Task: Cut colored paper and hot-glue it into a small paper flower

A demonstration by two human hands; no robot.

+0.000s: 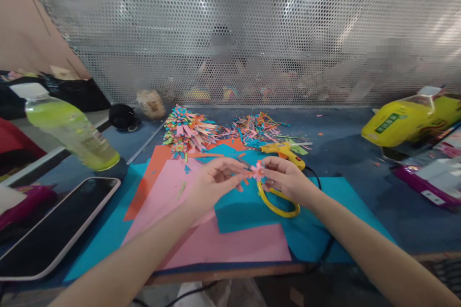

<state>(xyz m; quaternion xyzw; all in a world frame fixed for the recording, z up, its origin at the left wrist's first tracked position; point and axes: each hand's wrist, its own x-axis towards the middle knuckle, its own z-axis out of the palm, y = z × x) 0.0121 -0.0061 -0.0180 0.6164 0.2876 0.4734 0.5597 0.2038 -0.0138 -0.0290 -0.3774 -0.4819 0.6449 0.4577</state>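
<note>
Between my hands is a small pink paper flower (pixel 258 171) with an orange part. My left hand (pixel 221 177) touches its left side with thumb and fingertips together, while my right hand (pixel 283 175) pinches it from the right. Just under my right hand are yellow scissor handles (pixel 279 211); the blades are hidden. Behind that hand lies a yellow glue gun (pixel 284 151) with a black cord. Below my hands, pink paper (pixel 230 247), blue paper (pixel 245 216) and orange paper (pixel 144 189) overlap on the table.
Paper-strip bundles (pixel 189 132) and loose cuttings (pixel 259 127) lie by the perforated metal screen (pixel 252 24). Left stand a green drink bottle (pixel 74 127) and a phone (pixel 61 230). At right are a yellow bottle (pixel 399 117) and a purple power strip (pixel 428 189).
</note>
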